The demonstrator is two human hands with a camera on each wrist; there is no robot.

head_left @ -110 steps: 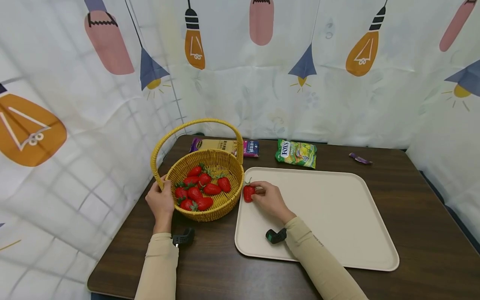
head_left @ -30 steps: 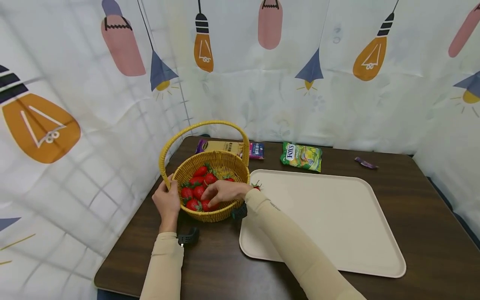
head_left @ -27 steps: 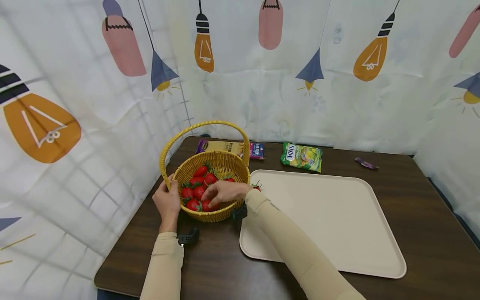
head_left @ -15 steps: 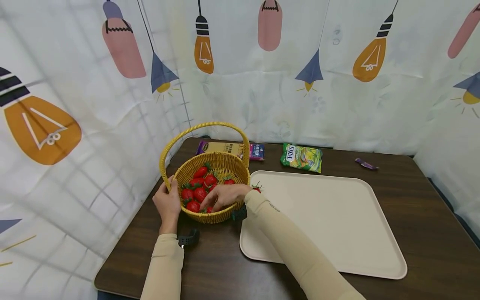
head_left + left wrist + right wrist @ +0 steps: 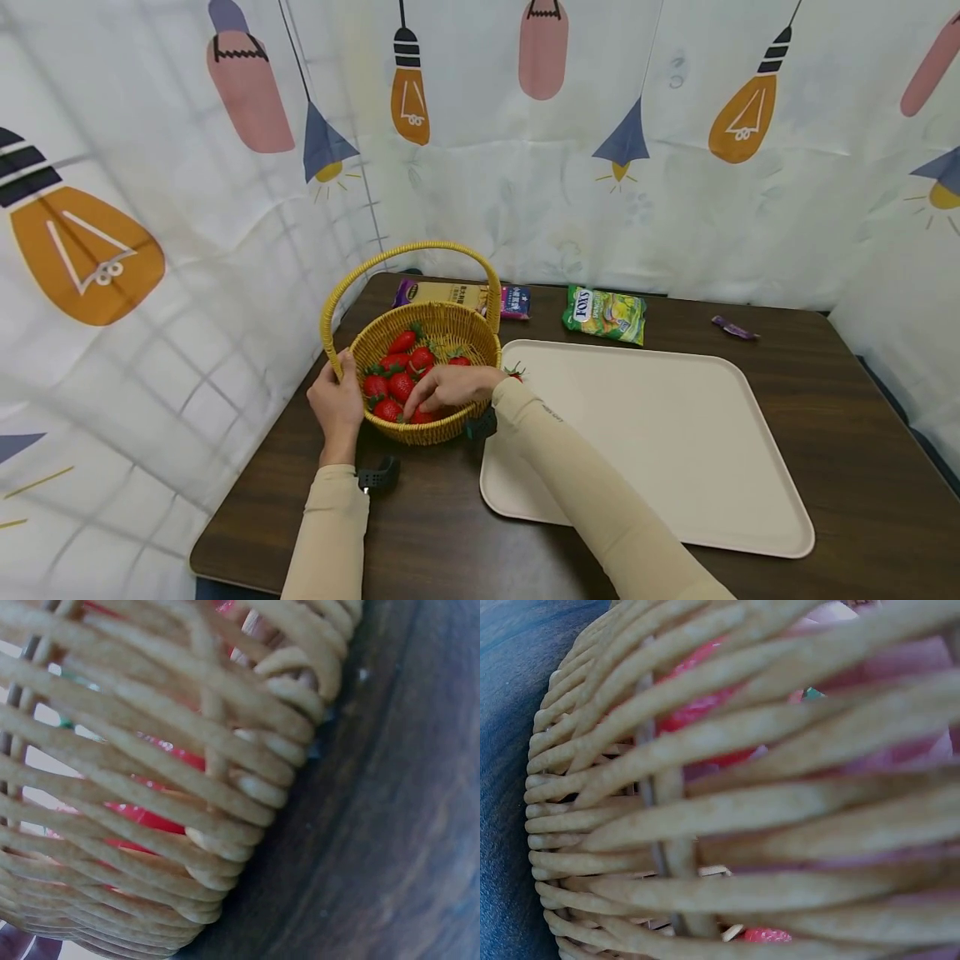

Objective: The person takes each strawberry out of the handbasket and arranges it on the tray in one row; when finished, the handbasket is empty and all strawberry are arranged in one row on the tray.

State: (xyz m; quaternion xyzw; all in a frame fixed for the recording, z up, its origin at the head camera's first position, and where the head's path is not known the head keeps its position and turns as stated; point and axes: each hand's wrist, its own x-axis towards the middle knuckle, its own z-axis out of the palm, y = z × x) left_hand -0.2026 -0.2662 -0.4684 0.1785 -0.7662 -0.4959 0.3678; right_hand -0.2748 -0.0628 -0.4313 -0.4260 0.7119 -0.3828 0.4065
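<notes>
A yellow woven basket (image 5: 442,429) with a tall hoop handle stands at the left of the table, holding several red strawberries (image 5: 401,386). My left hand (image 5: 337,408) grips the basket's left side where the handle meets the rim. Over the front of the basket reaches my right hand (image 5: 453,387), its fingers curled down around a strawberry (image 5: 422,416) near the front wall. Another strawberry (image 5: 514,374) lies on the left edge of the beige tray (image 5: 637,442), mostly hidden behind my right wrist. Both wrist views are filled by the basket weave (image 5: 150,772), with red fruit showing through gaps.
Behind the basket lie a purple-and-tan snack packet (image 5: 442,292) and a smaller blue-pink one (image 5: 515,302). A green candy bag (image 5: 604,314) sits behind the tray, and a small purple wrapped sweet (image 5: 734,327) is at the back right. Patterned curtains enclose the dark table (image 5: 810,417).
My right hand has left a strawberry on the tray's left edge and moved left into the basket. Its fingers have since shifted slightly around the front strawberry. My left hand keeps its grip.
</notes>
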